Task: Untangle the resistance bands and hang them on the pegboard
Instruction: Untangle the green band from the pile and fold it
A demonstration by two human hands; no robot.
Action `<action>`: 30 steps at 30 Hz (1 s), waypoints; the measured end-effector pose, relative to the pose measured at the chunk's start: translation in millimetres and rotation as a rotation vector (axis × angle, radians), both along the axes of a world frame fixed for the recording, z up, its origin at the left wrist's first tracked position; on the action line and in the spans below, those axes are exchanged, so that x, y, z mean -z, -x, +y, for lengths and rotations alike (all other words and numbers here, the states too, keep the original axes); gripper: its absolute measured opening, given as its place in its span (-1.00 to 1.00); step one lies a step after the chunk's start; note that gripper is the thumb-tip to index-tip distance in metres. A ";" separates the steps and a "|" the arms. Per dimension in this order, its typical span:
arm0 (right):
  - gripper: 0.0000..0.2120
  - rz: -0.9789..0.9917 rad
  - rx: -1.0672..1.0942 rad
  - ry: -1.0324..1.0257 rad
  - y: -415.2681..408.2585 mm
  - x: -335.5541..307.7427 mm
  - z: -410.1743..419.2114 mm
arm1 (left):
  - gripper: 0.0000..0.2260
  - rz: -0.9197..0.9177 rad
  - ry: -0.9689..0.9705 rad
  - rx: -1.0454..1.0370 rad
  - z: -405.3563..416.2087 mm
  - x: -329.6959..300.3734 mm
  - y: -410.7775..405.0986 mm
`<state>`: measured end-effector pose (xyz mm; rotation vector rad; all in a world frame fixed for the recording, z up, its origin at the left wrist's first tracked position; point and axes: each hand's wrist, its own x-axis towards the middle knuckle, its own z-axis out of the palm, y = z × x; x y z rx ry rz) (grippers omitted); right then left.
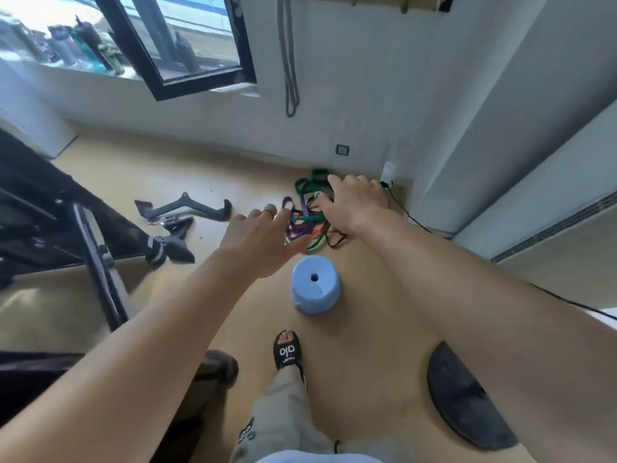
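Trouser leg [283,412] and black slide sandal [287,351] occupy the lower centre of the frame, the foot planted on the tan floor [367,379]. A dark half-round pad [467,399] lies on the floor at lower right. Just beyond the sandal stands a pale blue round stool [315,289] with a hole in its top.

Both bare forearms reach forward from the lower corners. Left hand [263,238], centre frame, has its fingers spread and nearly straight, gripping nothing; a ring shows on one finger. Its fingertips lie over the near-left edge of the pile, but contact cannot be confirmed. Right hand [354,198], slightly farther and to the right, has its fingers extended with a slight downward curl above the pile; whether they touch a band cannot be told.

Tangled resistance bands [309,225] lie on the floor in the centre of the frame, near the wall corner: flat loops in green, purple, red-orange and black, crossed over one another in a loose heap. Green loops sit at the far side, purple at the left, black at the right.

Dark cable-machine handles [187,208] lie left of the pile. A black cord [405,212] runs from a wall plug [388,175] at the right. One grey band [289,61] hangs down the far wall at upper centre. An open black-framed window [187,41] fills the upper left.
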<state>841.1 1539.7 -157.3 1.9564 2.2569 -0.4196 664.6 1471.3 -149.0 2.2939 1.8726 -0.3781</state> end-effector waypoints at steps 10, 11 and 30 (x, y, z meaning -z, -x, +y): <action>-0.47 0.018 0.033 0.067 -3.5 43.2 216.2 | -0.35 0.026 0.097 0.059 228.4 28.9 3.8; -0.48 0.011 0.026 0.073 -7.8 50.8 238.2 | -0.35 0.026 0.098 0.049 248.5 34.3 0.3; -0.45 -0.017 -0.055 0.268 30.0 221.3 526.2 | -0.37 -0.054 0.228 -0.096 532.1 199.9 29.5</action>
